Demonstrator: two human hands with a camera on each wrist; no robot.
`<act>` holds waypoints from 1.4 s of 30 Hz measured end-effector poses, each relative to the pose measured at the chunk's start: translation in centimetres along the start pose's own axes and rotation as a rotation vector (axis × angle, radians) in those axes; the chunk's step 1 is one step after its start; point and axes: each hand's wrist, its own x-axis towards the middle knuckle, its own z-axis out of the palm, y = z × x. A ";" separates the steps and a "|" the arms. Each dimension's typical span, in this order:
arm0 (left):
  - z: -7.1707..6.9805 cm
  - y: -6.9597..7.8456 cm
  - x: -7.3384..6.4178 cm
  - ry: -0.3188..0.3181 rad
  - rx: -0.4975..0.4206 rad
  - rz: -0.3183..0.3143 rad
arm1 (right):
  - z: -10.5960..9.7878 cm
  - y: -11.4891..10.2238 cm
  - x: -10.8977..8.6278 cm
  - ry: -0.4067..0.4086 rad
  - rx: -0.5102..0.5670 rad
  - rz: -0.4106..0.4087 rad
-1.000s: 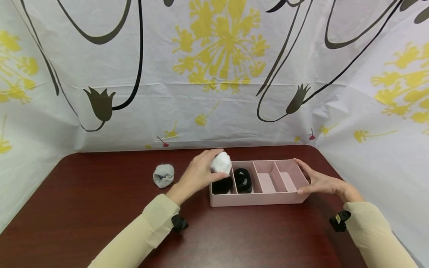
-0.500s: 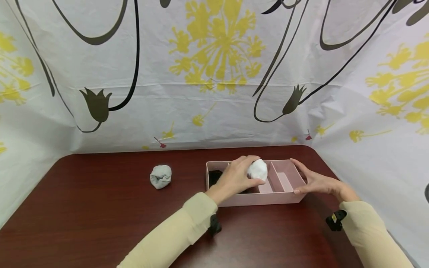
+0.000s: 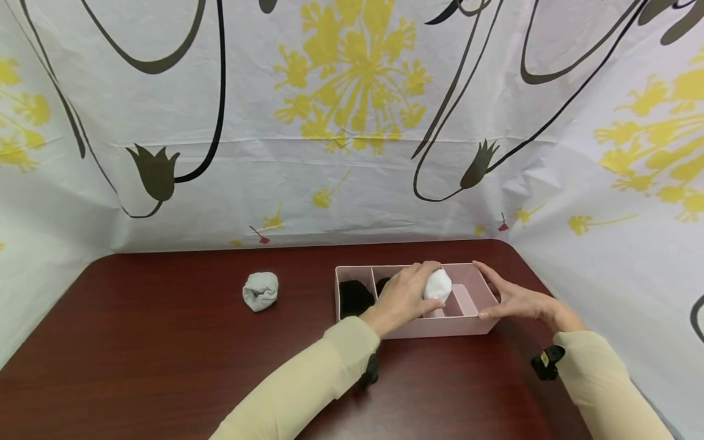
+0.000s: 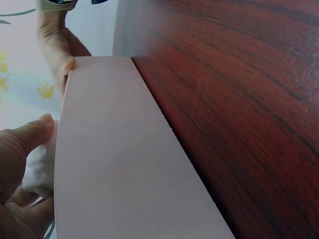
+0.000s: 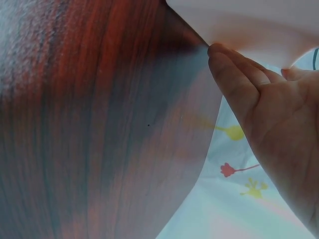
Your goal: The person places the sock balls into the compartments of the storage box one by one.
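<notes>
A balled white sock [image 3: 439, 285] is held between the thumb and fingers of my left hand [image 3: 404, 293], over the third compartment from the left of a pink divided box [image 3: 434, 329]. In the left wrist view the white sock [image 4: 39, 172] shows just above the box's rim. My right hand [image 3: 519, 299] grips the box's right end, thumb at the near corner and fingers at the far one. A balled black sock [image 3: 354, 299] lies in the leftmost compartment. Another black one [image 3: 382, 285] is in the second, mostly hidden behind my left hand.
A balled grey sock [image 3: 260, 291] lies on the dark red-brown wooden table [image 3: 181, 342], left of the box. A white cloth [image 3: 231, 159] with a yellow and dark floral print hangs behind the table and at its sides.
My left hand has carried the white sock rightward from above the leftmost compartment to the third. My right hand keeps its grip on the box's end.
</notes>
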 end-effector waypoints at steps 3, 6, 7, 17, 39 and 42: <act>0.3 0.1 0.2 -0.001 0.033 0.032 | 0.0 0.0 0.0 -0.008 -0.004 0.013; 0.5 0.2 0.4 -0.001 0.115 0.086 | 0.0 0.1 0.1 -0.023 0.007 0.023; 0.5 0.2 0.5 -0.002 0.150 0.105 | 0.0 0.1 0.1 -0.028 0.011 0.025; 1.4 0.7 1.1 -0.075 0.414 0.147 | -0.1 0.0 0.0 -0.009 -0.004 0.029; 2.9 1.6 2.5 -0.233 0.501 -0.016 | 0.1 0.0 -0.1 -0.015 0.038 0.042; 3.1 1.8 2.6 -0.222 0.527 -0.026 | 0.0 -0.2 -0.2 -0.015 0.048 0.036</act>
